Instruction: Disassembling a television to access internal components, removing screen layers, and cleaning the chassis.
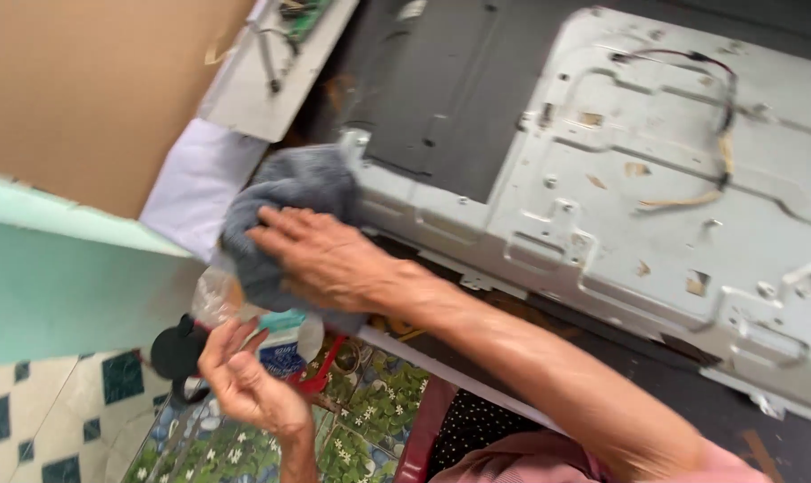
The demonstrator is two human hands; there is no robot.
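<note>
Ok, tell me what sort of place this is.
Probably a small home repair spot for electronics, not a factory. A stripped flat-screen chassis lies back up with loose wires, a circuit board panel leans beside it, and the floor is domestic tile. The right hand presses a grey cloth.

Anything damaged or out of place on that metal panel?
Yes. On the grey metal back panel, thin wires hang loose near the top edge, and torn tan tape scraps are stuck across the sheet. The right hand presses a grey cloth at the panel's corner; the left hand is beside a clear bottle.
</note>
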